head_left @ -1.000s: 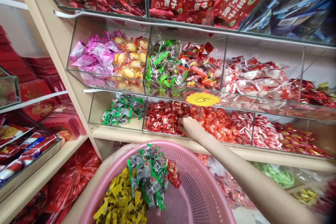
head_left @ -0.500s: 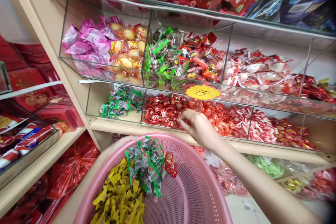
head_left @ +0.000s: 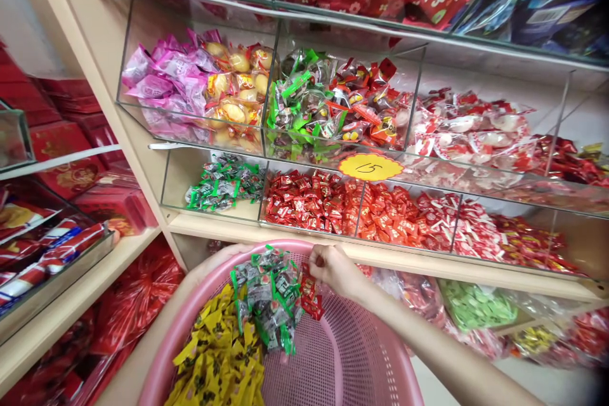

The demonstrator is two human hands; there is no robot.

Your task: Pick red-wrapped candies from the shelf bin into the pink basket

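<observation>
A round pink plastic basket (head_left: 375,330) with a perforated wall is in front of me. My left hand (head_left: 233,252) grips its far left rim; the rim hides most of the fingers. My right hand (head_left: 330,269) is just inside the far rim, fingertips pinched together over small red-wrapped candies (head_left: 311,306). A bit of red wrapper shows right under the fingertips. Beside these candies lies a heap of green-and-clear wrapped candies (head_left: 271,298). Yellow-wrapped candies (head_left: 219,355) fill the basket's left side.
Beyond the basket, a shelf (head_left: 380,257) carries clear bins of green, dark red (head_left: 304,200), orange-red (head_left: 390,212) and red-and-white candies. A yellow price tag (head_left: 370,167) marked 15 hangs above. Higher bins hold larger wrapped sweets. Red packages (head_left: 66,158) stand on the left shelves.
My right hand has moved from the dark red candy bin down and toward me, into the basket. My left hand stays on the rim. The view has shifted slightly.
</observation>
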